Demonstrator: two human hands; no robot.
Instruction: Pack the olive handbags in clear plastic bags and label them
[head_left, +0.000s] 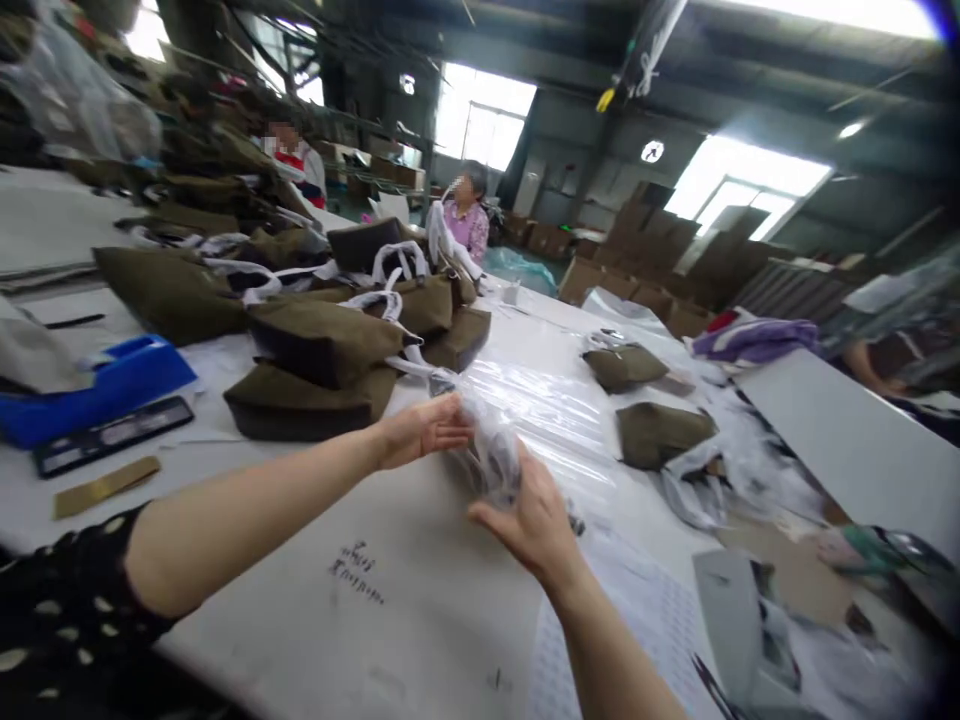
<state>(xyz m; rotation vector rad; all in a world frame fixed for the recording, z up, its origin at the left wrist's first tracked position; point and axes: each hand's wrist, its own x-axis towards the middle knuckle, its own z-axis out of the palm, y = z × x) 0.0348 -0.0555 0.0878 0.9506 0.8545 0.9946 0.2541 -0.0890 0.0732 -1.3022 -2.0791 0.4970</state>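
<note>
A loose bundle of white-wrapped strap (495,450) is held between my two hands above the white tabletop (315,590). My left hand (427,432) has its thumb side against the upper left of the bundle, its fingers fairly straight. On the other side, my right hand (532,515) curves around the bundle with the thumb spread toward the left. Its other fingertips are partly hidden. Small metal parts show at the ends of the strap, too blurred to name. Clear plastic sheets (547,400) lie just beyond my hands.
Olive bags (322,340) with wrapped handles are piled at left. A blue tape dispenser (142,370) stands near a dark tray (112,435). Two more olive bags (664,432) lie at right, by a grey box (739,620). Another person's hand (832,550) is at far right. People (466,215) are beyond the table.
</note>
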